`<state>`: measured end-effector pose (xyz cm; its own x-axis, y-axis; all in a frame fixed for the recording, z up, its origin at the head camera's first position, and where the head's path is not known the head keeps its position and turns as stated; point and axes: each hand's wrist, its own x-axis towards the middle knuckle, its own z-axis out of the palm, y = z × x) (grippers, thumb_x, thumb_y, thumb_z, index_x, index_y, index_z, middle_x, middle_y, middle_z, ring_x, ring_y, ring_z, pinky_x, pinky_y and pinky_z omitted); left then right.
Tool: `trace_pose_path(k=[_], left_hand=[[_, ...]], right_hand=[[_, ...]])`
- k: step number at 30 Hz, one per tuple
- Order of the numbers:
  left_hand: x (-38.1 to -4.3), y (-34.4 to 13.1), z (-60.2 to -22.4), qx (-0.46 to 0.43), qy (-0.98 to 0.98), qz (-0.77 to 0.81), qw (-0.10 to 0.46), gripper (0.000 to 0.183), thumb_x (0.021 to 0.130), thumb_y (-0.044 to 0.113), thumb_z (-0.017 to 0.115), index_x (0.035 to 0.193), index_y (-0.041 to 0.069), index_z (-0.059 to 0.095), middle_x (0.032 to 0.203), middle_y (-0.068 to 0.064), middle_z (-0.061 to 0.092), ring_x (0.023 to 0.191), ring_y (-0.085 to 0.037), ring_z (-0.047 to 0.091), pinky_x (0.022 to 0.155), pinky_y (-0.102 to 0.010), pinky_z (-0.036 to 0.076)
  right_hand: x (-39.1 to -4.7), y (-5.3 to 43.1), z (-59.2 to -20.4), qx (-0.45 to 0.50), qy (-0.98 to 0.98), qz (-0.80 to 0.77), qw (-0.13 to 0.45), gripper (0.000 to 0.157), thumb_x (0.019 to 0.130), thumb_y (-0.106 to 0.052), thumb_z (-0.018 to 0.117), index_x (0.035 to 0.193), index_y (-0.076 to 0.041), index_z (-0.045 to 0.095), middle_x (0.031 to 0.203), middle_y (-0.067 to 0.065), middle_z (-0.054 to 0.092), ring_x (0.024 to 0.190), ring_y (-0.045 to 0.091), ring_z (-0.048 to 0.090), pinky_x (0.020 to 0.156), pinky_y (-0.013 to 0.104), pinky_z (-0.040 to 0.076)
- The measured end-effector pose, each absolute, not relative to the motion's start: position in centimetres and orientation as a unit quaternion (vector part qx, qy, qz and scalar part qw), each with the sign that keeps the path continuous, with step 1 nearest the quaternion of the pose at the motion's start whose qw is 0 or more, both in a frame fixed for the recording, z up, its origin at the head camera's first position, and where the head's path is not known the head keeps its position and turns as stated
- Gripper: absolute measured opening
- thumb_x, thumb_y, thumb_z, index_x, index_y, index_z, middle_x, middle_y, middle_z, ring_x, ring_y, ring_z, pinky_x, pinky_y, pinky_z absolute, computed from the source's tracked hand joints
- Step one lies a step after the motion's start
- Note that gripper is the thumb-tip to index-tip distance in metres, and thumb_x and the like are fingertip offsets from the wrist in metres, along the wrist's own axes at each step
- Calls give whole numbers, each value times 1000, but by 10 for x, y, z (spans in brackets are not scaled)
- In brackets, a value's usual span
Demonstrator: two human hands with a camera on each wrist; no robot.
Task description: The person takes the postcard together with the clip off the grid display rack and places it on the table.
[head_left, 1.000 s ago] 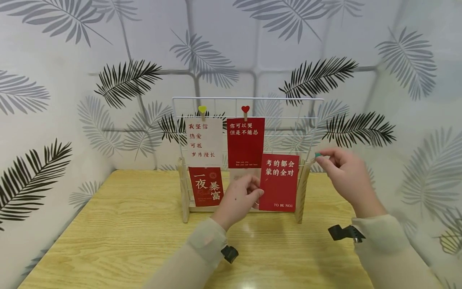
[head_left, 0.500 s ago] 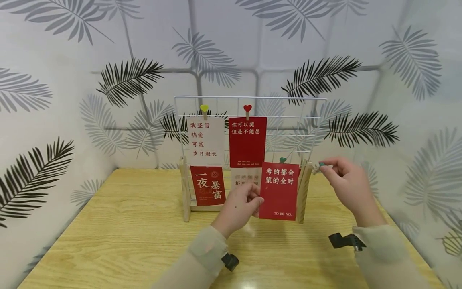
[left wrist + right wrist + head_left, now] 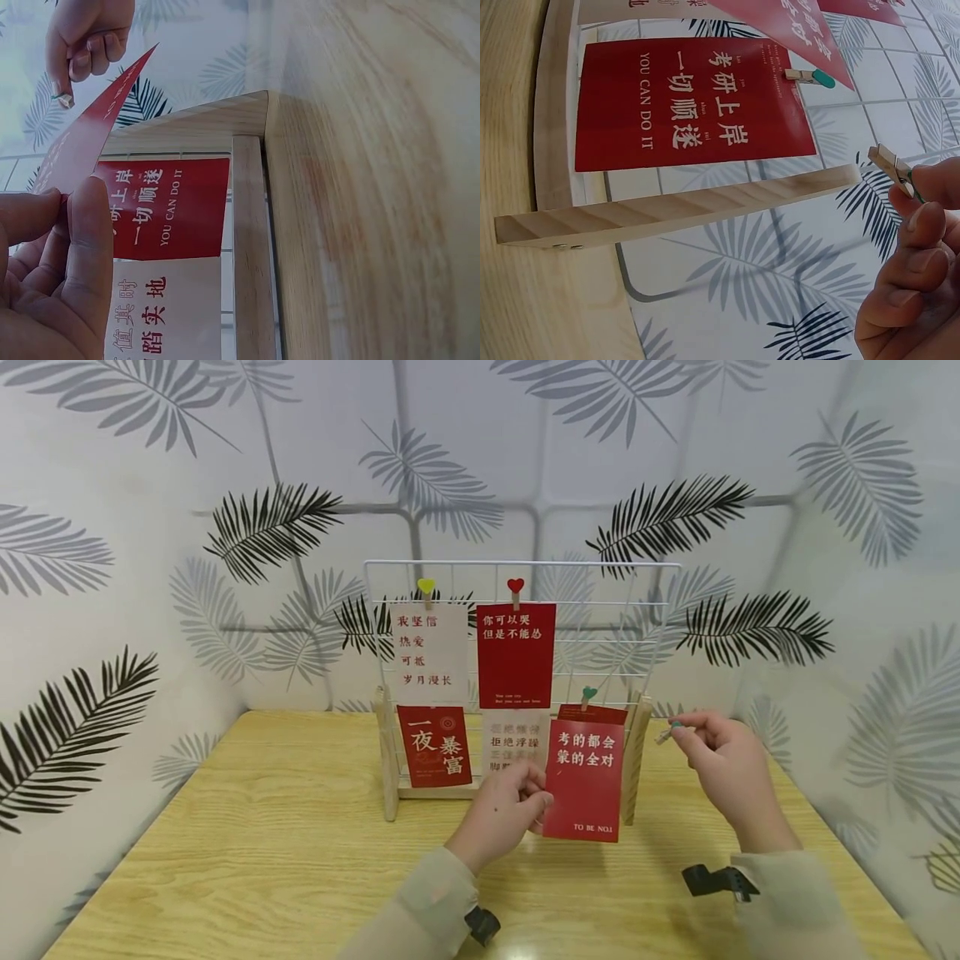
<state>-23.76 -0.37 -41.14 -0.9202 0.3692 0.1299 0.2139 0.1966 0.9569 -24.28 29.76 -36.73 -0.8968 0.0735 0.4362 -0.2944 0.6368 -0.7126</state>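
Note:
My left hand (image 3: 501, 814) pinches a red card (image 3: 583, 785) by its left edge, in front of the rack's lower right corner. Behind it another red card (image 3: 697, 105) hangs on the white wire rack (image 3: 525, 562), held by a clothespin with a green heart (image 3: 589, 692). Off the rack's right side, my right hand (image 3: 726, 768) pinches a small wooden clothespin (image 3: 889, 165) with a green piece on it. That clothespin is apart from rack and cards. In the left wrist view, thumb and fingers meet on the edge of the held card (image 3: 94, 127).
A white card (image 3: 429, 652) and a red card (image 3: 516, 656) hang above under yellow (image 3: 426, 586) and red heart clothespins (image 3: 516, 586). Below hang another red card (image 3: 435, 747) and a partly covered white card (image 3: 517, 735). Wooden feet (image 3: 388, 760) support the rack on the table (image 3: 262, 860).
My left hand has brought the held red card lower, uncovering the green heart clothespin and the top of the card behind. My right hand has come down slightly with its clothespin.

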Motion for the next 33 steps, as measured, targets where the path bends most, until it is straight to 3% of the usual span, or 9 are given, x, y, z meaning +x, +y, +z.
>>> trace_pose_path(k=[8, 20, 27, 33], left_hand=[[-238, -2, -418, 187, 772, 604, 73, 6, 99, 8, 65, 104, 8, 61, 86, -5, 63, 69, -18, 66, 65, -31, 59], [-237, 1, -431, 191, 777, 594, 88, 5, 99, 7, 65, 100, 10, 61, 82, -4, 63, 66, -18, 65, 67, -43, 60], [-236, 2, -435, 183, 779, 591, 99, 6, 98, 8, 66, 98, 11, 61, 81, -4, 63, 66, -18, 65, 64, -32, 58], [-236, 1, -435, 177, 780, 591, 100, 6, 98, 7, 66, 98, 9, 60, 82, -4, 63, 65, -18, 64, 62, -33, 58]], right_hand=[[-245, 299, -378, 48, -872, 440, 208, 37, 104, -39, 58, 120, -8, 67, 69, 3, 50, 45, 15, 36, 40, 33, 33], [-244, 302, -384, 40, -871, 443, 207, 39, 103, -42, 58, 114, -5, 67, 70, 4, 52, 48, 17, 38, 44, 33, 35], [-248, 307, -394, 26, -883, 429, 187, 43, 102, -47, 57, 114, -7, 68, 73, 6, 54, 51, 18, 42, 46, 32, 38], [-253, 310, -405, 18, -886, 432, 169, 42, 103, -45, 55, 114, -7, 67, 74, 7, 55, 56, 19, 45, 48, 33, 39]])
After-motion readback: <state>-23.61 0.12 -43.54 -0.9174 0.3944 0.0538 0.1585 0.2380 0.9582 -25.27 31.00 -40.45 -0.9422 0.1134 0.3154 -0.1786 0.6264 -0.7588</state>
